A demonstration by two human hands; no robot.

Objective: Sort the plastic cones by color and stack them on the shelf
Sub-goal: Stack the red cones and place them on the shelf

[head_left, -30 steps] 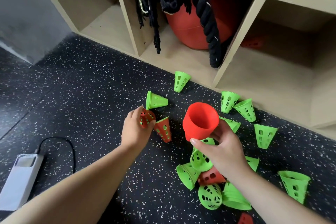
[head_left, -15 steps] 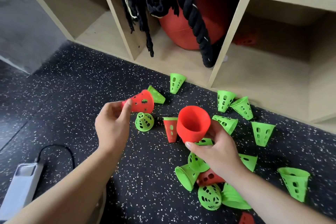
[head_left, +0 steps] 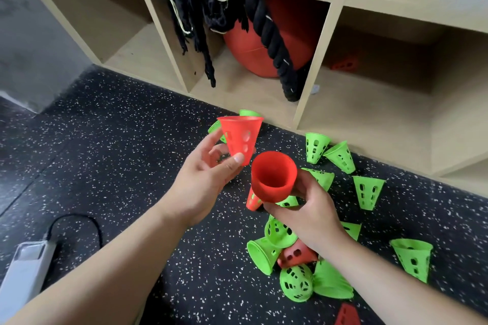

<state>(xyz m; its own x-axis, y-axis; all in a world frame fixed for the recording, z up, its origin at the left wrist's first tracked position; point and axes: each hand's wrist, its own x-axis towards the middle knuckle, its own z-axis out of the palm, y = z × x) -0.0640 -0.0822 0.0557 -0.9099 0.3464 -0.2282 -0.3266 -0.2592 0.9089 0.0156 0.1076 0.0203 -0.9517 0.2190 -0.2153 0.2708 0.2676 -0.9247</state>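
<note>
Pinching a lone red cone (head_left: pixel 241 137), wide mouth up, axis near vertical, the left hand (head_left: pixel 203 182) holds it just left of the red stack (head_left: pixel 272 179) gripped by the right hand (head_left: pixel 309 208), above the floor (head_left: pixel 132 140) near the shelf (head_left: pixel 369 113).

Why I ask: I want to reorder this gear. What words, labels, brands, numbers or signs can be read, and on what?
None: no text can be read anywhere.
The red cone in the left hand, the red stack in the right hand and the green cones show bare plastic.
The white device shows no legible marking.
</note>
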